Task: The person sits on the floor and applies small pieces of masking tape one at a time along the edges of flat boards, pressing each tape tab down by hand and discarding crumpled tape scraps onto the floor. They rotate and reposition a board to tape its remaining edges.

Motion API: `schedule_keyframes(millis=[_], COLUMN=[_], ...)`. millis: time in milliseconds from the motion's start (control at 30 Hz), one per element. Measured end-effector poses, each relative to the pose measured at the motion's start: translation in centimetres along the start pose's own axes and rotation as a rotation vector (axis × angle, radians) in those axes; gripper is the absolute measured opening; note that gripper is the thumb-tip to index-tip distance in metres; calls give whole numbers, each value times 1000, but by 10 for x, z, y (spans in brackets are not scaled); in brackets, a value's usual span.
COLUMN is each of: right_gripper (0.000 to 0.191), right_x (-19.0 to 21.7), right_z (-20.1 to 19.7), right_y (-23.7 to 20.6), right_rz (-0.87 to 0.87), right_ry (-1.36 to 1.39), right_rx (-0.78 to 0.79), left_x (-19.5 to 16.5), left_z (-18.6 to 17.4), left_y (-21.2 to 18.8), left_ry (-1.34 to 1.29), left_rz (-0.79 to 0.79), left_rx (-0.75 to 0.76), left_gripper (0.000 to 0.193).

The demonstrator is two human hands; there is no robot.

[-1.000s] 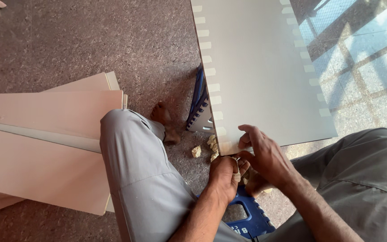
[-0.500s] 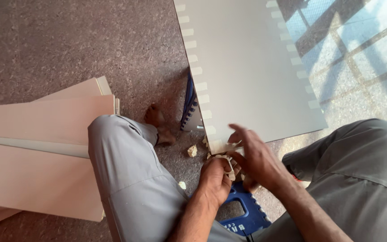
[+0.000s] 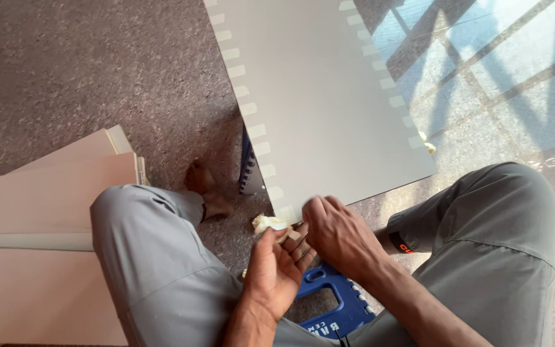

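Knees bent over the blue stool (image 3: 332, 308) at the bottom centre, my left hand (image 3: 274, 273) closes on a wad of peeled tape (image 3: 270, 225), just beside my right hand (image 3: 338, 234) pinching the near corner of the grey panel (image 3: 319, 103) that stretches toward the top of the frame on the floor (image 3: 85, 64).

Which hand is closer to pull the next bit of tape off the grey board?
Probably the right hand: its fingertips rest at the near corner of the grey board, beside the edge's tape pieces. The left hand lies lower, busy holding a crumpled tape wad.
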State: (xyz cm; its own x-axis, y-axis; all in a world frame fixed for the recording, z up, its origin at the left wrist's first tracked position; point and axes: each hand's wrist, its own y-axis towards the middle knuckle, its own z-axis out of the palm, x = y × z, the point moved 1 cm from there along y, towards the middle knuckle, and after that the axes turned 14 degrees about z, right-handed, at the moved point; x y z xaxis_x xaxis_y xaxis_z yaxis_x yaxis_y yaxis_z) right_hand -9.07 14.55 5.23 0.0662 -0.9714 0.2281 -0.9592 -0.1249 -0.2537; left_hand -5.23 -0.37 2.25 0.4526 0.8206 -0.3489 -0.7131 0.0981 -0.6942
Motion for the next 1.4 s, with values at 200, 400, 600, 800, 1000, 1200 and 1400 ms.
schedule_keyframes(millis=[200, 400, 600, 800, 1000, 1200, 1400], right_gripper=[21, 33, 42, 35, 19, 11, 25], right_x=[-18, -15, -7, -6, -15, -23, -16], right_z=[3, -7, -7, -1, 4, 20, 17], right_y=[-44, -29, 0, 9, -11, -44, -39], right_rz=[-6, 116, -36, -106, 46, -187, -210], right_ry=[198, 375, 159, -11, 165, 177, 198], right_rx=[4, -170, -228, -191, 63, 12, -97], left_x=[20, 52, 34, 36, 29, 40, 49], left_z=[-4, -9, -5, -8, -6, 5, 3], left_y=[11, 24, 22, 29, 18, 19, 42], left_ry=[220, 209, 179, 131, 86, 508, 347], left_rz=[111, 32, 93, 82, 78, 151, 294], left_rx=[67, 73, 190, 177, 93, 16, 41], left_gripper=[48, 70, 75, 50, 31, 27, 23])
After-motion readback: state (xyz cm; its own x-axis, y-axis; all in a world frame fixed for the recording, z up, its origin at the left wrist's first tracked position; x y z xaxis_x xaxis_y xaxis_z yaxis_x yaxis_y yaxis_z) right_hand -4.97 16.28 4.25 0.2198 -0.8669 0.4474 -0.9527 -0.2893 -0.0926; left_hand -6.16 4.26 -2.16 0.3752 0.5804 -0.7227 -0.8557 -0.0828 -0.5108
